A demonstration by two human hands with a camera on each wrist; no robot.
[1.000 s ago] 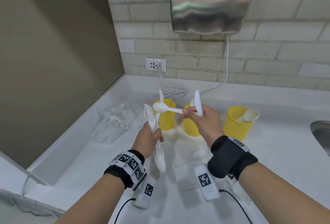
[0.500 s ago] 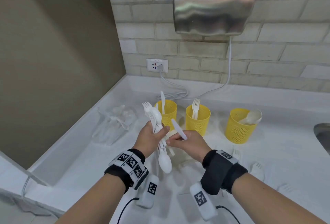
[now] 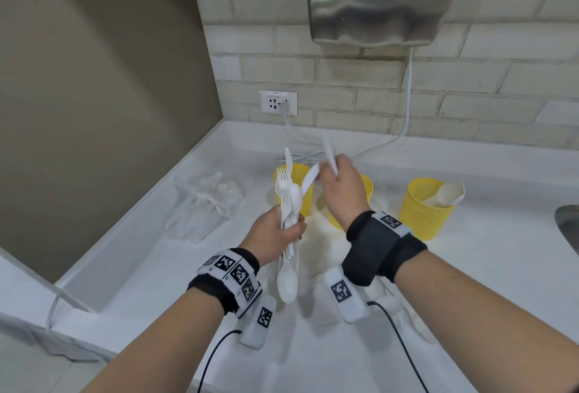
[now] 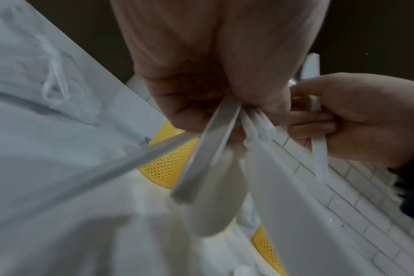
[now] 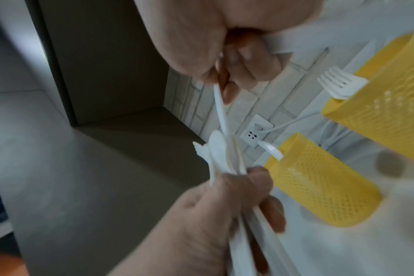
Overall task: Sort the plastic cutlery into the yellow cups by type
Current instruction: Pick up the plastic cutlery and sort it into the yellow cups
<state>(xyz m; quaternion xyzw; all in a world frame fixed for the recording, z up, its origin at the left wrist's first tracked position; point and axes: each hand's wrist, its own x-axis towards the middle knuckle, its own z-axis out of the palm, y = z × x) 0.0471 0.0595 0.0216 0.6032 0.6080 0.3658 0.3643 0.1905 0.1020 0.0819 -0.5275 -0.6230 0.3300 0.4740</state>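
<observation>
Left hand [image 3: 272,235] grips a cutlery bundle [image 3: 289,204] upright. Right hand [image 3: 340,192], at 2 o'clock from it, pinches a knife [image 3: 310,177] over the yellow cups [image 3: 427,211].

Head cam looks down at counter [image 3: 470,267] from above; wrist cams sit close, blurry, seemingly both sharing the left yellow cup [image 4: 168,168].

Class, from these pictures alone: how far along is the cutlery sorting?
Partly done. Done: the right cup holds a spoon, the middle cup forks, the left cup a white piece. In hand: the left hand grips a mixed bundle; the right hand pulls one piece from it. Left: that bundle.
</observation>
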